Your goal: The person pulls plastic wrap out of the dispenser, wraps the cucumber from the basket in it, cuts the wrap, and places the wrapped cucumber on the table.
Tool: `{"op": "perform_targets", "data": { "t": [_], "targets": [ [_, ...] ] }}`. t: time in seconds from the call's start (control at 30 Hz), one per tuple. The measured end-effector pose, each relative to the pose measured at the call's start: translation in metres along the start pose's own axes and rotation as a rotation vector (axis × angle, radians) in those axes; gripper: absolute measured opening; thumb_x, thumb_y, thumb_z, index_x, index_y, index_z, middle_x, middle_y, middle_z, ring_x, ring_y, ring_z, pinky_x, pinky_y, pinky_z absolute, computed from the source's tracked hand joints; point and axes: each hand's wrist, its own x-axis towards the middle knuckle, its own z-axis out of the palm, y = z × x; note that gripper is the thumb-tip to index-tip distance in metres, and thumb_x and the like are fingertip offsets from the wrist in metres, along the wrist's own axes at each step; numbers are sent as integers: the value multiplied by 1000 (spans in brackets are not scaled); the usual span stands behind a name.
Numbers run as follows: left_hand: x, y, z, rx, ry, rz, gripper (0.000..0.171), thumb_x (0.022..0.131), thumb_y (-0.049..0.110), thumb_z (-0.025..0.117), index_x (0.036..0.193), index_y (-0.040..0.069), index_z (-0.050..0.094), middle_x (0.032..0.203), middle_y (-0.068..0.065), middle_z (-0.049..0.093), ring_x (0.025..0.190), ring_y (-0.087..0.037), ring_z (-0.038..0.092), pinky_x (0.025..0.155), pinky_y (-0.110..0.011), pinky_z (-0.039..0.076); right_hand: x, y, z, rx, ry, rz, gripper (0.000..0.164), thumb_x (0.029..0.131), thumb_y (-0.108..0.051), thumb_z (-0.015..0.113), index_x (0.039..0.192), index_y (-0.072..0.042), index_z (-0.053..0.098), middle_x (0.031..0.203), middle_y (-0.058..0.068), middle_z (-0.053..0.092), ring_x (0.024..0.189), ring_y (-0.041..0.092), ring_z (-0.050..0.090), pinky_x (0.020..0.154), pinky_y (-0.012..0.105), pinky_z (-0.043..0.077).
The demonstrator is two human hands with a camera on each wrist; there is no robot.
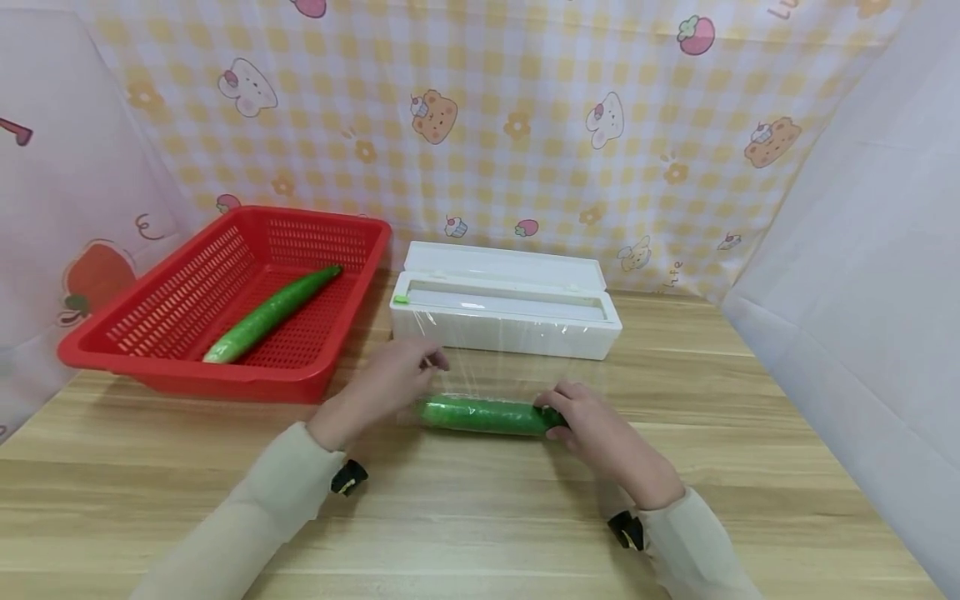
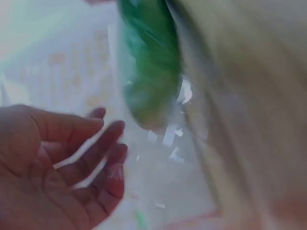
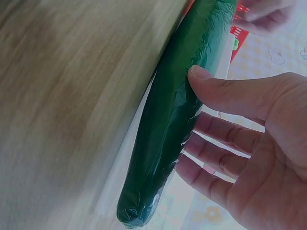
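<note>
A green cucumber [image 1: 483, 415] lies crosswise on the table in clear plastic wrap, which runs back to a white wrap dispenser box [image 1: 506, 325]. In the right wrist view, the film clings tightly to the cucumber [image 3: 165, 115]. My right hand [image 1: 592, 429] holds its right end, the thumb on one side and bent fingers along the other. Beside the paler left end is my left hand [image 1: 393, 379]; in the left wrist view its fingers [image 2: 91, 163] are loosely bent, apart from the cucumber [image 2: 151, 62], with nothing between them.
A red slotted basket [image 1: 225, 375] stands at the back left with another cucumber [image 1: 273, 315] inside. The dispenser's lid [image 1: 502, 265] is raised, and a small green piece [image 1: 401, 299] sits at its left edge. A patterned cloth [image 1: 517, 167] hangs behind the wooden table [image 1: 480, 533].
</note>
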Motion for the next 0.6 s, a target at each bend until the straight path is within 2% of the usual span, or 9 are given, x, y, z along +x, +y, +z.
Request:
{"op": "perform_targets", "data": {
  "t": [0.13,0.23,0.33,0.4,0.6],
  "targets": [
    [-10,26,12,222,-43,215,17,84,7,63,100,11,69,98,-1,66,92,-16,58,80,-31,50,0,0,0,-6,3,-2,33,76,-9,75,107,-9,63,99,2,60,92,17,57,81,35,50],
    [-17,39,22,380,-69,303,23,83,15,67,106,13,66,103,-1,63,96,-17,57,83,-33,50,1,1,-1,-2,4,5,33,76,-9,75,106,-9,63,99,2,60,92,17,57,81,35,50],
    [-21,42,30,477,-41,314,33,80,18,71,111,11,62,106,-3,61,98,-19,56,84,-34,49,1,1,-1,-1,5,11,32,76,-9,75,106,-9,63,99,2,60,92,17,57,81,34,51],
    [-22,40,33,504,-14,304,37,78,16,73,112,10,60,105,-4,60,98,-20,56,84,-35,49,1,1,-1,-3,3,9,32,76,-9,75,106,-9,63,98,2,60,92,17,57,80,34,51],
    [-19,30,36,477,-2,259,38,74,10,75,109,11,60,103,-3,60,94,-20,57,81,-35,50,0,0,-1,8,-4,15,32,77,-11,74,107,-9,63,99,2,61,92,18,57,80,35,50]
  ]
}}
